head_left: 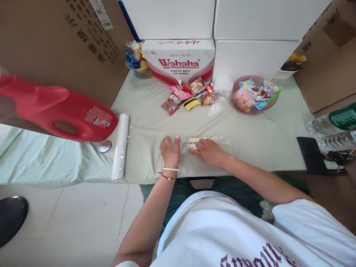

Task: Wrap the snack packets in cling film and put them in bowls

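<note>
A small flat snack packet (pixel 193 142) with pale gold and green print lies in front of me, inside a crumpled sheet of clear plastic film (pixel 222 141). My right hand (pixel 210 151) is bent over the packet, its fingers closed against the top and near edge; the thumb is mostly hidden. At the film's left end rests my left hand (pixel 170 152). Its thumb stands apart from the curled fingers, close to the film, and I see nothing held between them. Bracelets circle the left wrist.
A white film roll (pixel 120 146), a round metallic disc (pixel 104 146) and a red jug (pixel 63 107) are at left. Beyond lie loose snacks (pixel 191 92), crumpled plastic (pixel 221 89) and a pink snack bowl (pixel 236 96), before a Wahaha carton (pixel 178 59). Bottles (pixel 322 124) and a phone (pixel 311 155) sit right.
</note>
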### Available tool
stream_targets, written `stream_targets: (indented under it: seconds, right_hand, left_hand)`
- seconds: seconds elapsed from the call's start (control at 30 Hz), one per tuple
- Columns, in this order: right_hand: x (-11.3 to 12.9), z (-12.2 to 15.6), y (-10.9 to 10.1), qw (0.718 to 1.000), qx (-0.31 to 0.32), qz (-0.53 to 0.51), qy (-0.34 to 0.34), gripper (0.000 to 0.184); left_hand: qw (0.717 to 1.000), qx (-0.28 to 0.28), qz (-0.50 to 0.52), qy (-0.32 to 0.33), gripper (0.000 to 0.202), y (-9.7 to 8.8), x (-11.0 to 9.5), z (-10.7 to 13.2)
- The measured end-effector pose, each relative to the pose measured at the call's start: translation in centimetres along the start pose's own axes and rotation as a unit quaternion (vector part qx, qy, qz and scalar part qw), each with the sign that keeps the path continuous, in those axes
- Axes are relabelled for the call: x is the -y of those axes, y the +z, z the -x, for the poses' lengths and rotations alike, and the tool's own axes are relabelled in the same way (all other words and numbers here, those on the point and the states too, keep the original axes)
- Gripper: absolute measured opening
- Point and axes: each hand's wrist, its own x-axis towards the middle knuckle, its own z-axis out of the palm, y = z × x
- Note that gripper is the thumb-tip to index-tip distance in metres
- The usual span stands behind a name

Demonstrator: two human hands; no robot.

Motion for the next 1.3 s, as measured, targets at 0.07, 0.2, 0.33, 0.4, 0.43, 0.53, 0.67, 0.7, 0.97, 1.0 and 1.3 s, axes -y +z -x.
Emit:
stream_targets:
  seconds: [0.07, 0.2, 0.33, 0.4, 0.43, 0.53, 0.67, 0.7, 0.97, 1.0, 1.3]
  right_hand:
    - [0.3, 0.1, 0.0, 1.0, -0.004, -0.001, 0.006, 0.045]
    - [0.6, 0.1, 0.1, 1.0, -0.007, -0.013, 0.016, 0.046]
    - [0.5, 0.0, 0.3, 0.999, -0.012, -0.03, 0.029, 0.047]
    - [0.5, -0.1, 0.5, 0.998, -0.017, -0.044, 0.032, 0.048]
    - [0.5, -0.1, 0.7, 0.998, -0.021, -0.052, 0.034, 0.047]
    - [0.8, 0.3, 1.7, 0.994, -0.04, -0.087, 0.048, 0.04]
    - [0.9, 2.9, 3.1, 0.978, -0.093, -0.182, 0.03, 0.031]
    - [0.7, 3.8, 3.3, 0.969, -0.118, -0.216, 0.024, 0.031]
    - [-3.0, 6.5, 5.5, 0.823, -0.324, -0.188, 0.426, 0.048]
    - [-3.3, 6.2, 5.8, 0.832, -0.311, -0.195, 0.416, 0.045]
    - [-2.1, 3.1, 1.0, 0.863, -0.249, -0.277, 0.341, 0.018]
  left_hand:
    - [0.998, -0.029, 0.012, -0.063, 0.086, 0.6, -1.6, -0.3]
    - [0.997, -0.012, 0.03, -0.069, 0.099, 0.8, -2.8, -0.7]
    - [0.993, 0.019, 0.062, -0.096, 0.047, -0.4, -1.6, -0.5]
    - [0.991, 0.003, 0.094, -0.09, 0.025, -0.7, -1.8, 0.2]
    - [0.992, -0.004, 0.103, -0.071, 0.02, -0.6, -2.2, 0.7]
    - [0.995, 0.027, 0.09, 0.033, 0.02, 0.6, -4.3, 2.3]
    - [0.984, 0.088, -0.014, 0.157, 0.031, 2.6, -6.5, 4.0]
    - [0.979, 0.09, -0.047, 0.176, 0.035, 2.9, -6.6, 4.4]
    - [0.947, 0.073, -0.209, 0.233, 0.05, 4.1, -6.0, 6.9]
    - [0.946, 0.061, -0.216, 0.235, 0.051, 4.3, -5.9, 7.1]
    - [0.943, 0.057, -0.181, 0.273, 0.059, 5.2, -4.8, 7.1]
